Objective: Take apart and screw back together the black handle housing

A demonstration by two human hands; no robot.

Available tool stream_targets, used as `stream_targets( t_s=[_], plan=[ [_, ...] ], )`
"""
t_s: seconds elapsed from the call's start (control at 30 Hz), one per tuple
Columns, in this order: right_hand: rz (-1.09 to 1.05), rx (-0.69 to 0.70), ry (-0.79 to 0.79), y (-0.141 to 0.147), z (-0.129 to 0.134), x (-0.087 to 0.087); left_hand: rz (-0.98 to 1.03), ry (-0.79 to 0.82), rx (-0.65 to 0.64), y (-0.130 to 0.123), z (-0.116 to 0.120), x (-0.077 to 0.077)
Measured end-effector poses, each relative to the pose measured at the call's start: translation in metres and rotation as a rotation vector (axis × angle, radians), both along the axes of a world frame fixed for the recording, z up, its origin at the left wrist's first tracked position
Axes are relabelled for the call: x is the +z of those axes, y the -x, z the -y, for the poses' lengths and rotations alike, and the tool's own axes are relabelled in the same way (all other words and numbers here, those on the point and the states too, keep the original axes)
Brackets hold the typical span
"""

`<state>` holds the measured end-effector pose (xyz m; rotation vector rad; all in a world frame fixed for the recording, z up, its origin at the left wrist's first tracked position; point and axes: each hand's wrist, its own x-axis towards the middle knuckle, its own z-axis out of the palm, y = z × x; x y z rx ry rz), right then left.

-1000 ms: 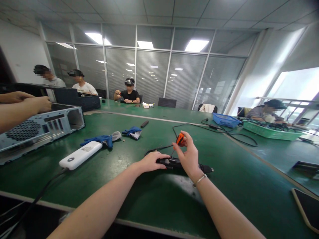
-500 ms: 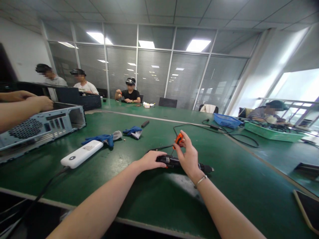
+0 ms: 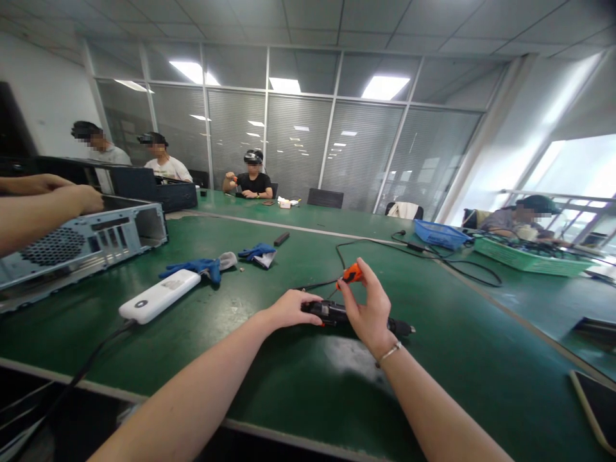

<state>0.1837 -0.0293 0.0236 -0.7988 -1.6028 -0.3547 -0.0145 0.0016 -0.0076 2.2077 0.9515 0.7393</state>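
A black power tool (image 3: 332,312) lies on the green table, its metal tip pointing right and a dark cord leaving its left end. My left hand (image 3: 291,310) grips the tool's left end between thumb and fingers. Pinched in the fingers of my right hand (image 3: 368,301) is an orange and black screwdriver handle (image 3: 351,274). Its thin shaft slants down and left to the tool's body. My right hand and wrist hide part of the tool, and where exactly the shaft tip meets it is too small to tell.
A white power strip (image 3: 160,296), blue gloves (image 3: 205,268) and a metal computer case (image 3: 86,244) under another person's hands are on the left. Right: blue basket (image 3: 440,236), green basket (image 3: 534,258), cable, phone (image 3: 597,407). Several people sit around.
The screwdriver handle has tilted to the right, its shaft now more slanted. My right hand has shifted slightly right. My left hand still holds the tool.
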Motion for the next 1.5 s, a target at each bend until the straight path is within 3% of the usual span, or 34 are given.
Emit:
stream_targets(
  t_s=[0.1, 0.3, 0.57, 0.73, 0.93, 1.1, 1.33, 1.5],
  plan=[
    [-0.052, 0.107, -0.085, 0.008, 0.006, -0.004, 0.038, 0.012, -0.014, 0.0, -0.002, -0.003],
    [0.078, 0.228, -0.043, 0.024, 0.01, -0.012, -0.008, -0.022, 0.005, 0.002, -0.005, -0.007],
    [0.244, 0.224, 0.183, 0.041, 0.013, -0.01, -0.029, -0.099, 0.06, 0.0, -0.01, -0.014],
    [0.253, 0.176, 0.147, 0.041, 0.015, -0.005, -0.026, -0.139, 0.043, -0.001, -0.01, -0.014],
    [0.231, 0.281, 0.247, 0.039, 0.016, -0.002, -0.066, -0.14, 0.092, -0.002, -0.009, -0.012],
    [0.241, 0.177, 0.188, 0.039, 0.014, -0.004, -0.004, -0.141, 0.02, -0.002, -0.006, -0.009],
    [0.225, 0.341, 0.257, 0.039, 0.011, -0.009, -0.061, -0.171, 0.059, -0.002, -0.008, -0.012],
    [0.174, 0.227, 0.216, 0.039, 0.009, -0.008, -0.049, -0.134, 0.062, -0.002, -0.009, -0.014]
  ],
)
